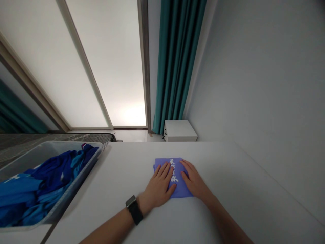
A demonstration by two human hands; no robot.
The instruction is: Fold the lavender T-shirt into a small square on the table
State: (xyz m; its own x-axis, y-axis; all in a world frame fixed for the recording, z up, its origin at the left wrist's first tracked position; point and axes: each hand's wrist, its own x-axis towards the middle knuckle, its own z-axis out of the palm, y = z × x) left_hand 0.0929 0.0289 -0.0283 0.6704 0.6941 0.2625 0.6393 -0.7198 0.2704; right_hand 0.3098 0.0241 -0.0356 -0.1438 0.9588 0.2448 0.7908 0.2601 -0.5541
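Observation:
A purple folded garment [180,188] with white lettering lies flat on the white table [127,162]. Across its left part rests my left hand [161,184], palm down with the fingers stretched out. My right hand [195,181] lies on the garment's right edge, fingers extended and thumb apart. Both hands touch the cloth from above without gripping it. Some of the garment is hidden under them. A dark smartwatch [134,209] is on my left wrist.
At the left stands a pale plastic bin [83,183] holding several blue garments [54,173]. Beyond the table's far edge are a small white cabinet [180,130], a teal curtain [177,67] and frosted sliding doors [109,61]. A grey wall [266,84] borders the right side.

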